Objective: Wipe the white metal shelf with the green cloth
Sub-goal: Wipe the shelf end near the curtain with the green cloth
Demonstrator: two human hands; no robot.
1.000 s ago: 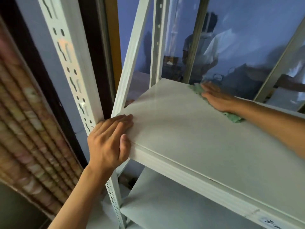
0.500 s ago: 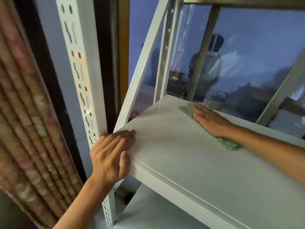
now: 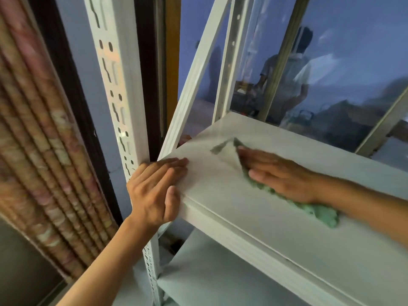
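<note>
1. Your right hand (image 3: 278,175) is lying flat, fingers stretched out and together, pressing the green cloth (image 3: 318,212) onto the top of the white metal shelf (image 3: 276,235). It isn't pinching anything, just palm-down on the fabric. The hand looks motion-blurred, so I'd guess you're mid-swipe.

2. The cloth sits right of centre in the frame, mostly buried under your palm. One corner pokes out past the fingertips toward the middle, and a bunched tail trails out by the wrist toward the right.

3. Your left hand (image 3: 157,188) is at centre-left, fingers spread over the shelf's near corner and thumb hooked on the front edge. It's right beside the slotted upright post (image 3: 117,89), and it reads like a bracing grip to me.

4. Step-wise, I'd call this the middle of the wiping. The cloth is on the back-left part of the top board, and the wide near strip running to the lower right of the frame doesn't have the cloth on it yet. I can't tell from here how clean any of it is.

5. For the next move, keep the palm flat so the cloth doesn't roll up under your hand, then drag toward the front edge in overlapping passes. The corner under your left hand needs that hand lifted at some point.

6. The lower shelf (image 3: 212,281) at the bottom of the frame looks untouched, if it counts.
</note>
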